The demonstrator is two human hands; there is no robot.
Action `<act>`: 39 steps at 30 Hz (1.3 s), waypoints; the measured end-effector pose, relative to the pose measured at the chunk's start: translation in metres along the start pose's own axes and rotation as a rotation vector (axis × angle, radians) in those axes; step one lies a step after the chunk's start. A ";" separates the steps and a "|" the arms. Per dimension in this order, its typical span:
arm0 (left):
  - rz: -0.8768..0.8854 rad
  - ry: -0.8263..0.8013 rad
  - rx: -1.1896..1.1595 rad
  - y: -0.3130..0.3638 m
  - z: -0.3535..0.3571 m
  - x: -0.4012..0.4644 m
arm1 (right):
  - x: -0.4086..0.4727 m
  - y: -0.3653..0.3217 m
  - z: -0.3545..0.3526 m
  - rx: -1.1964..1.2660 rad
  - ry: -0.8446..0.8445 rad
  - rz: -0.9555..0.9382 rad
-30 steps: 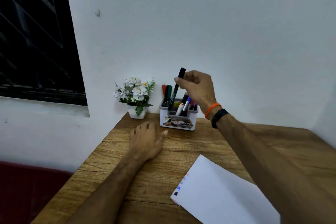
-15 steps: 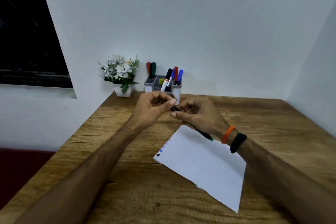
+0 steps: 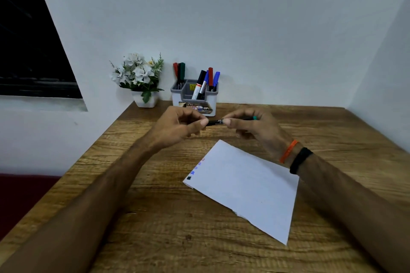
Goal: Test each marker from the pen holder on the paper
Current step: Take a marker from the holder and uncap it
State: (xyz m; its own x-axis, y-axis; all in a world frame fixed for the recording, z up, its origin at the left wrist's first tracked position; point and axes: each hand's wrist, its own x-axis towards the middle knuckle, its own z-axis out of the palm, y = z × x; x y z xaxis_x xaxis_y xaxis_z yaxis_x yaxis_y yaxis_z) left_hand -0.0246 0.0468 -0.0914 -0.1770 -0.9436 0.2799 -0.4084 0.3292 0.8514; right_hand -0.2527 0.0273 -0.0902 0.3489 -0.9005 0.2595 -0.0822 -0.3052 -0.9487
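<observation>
Both hands (image 3: 221, 125) grip marker (image 3: 214, 122); cap end hidden.

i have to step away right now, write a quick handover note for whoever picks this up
Left hand: pinches the cap end of the black marker with a green end.
Right hand: grips the marker's barrel. The marker lies level above the wooden table; cap looks still on.
White paper sheet: flat on the table, a few blue, reddish and dark test marks along its left edge.
Grey and white pen holder: at the wall, still holding red, green, blue and black markers.
Left: uncap, test this marker, then the remaining ones.
</observation>
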 end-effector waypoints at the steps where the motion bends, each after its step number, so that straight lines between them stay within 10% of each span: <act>1: 0.018 -0.023 0.039 0.002 0.003 -0.001 | 0.000 0.001 0.002 0.045 0.007 0.023; 39: 0.386 -0.049 0.429 0.000 0.029 -0.011 | 0.000 0.013 0.028 0.312 -0.161 0.022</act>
State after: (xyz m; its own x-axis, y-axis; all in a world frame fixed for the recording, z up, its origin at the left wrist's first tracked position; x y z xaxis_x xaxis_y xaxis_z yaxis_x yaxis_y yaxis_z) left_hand -0.0489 0.0579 -0.1073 -0.4218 -0.7529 0.5051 -0.6307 0.6439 0.4332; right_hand -0.2275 0.0324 -0.1078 0.4952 -0.8378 0.2298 0.1895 -0.1541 -0.9697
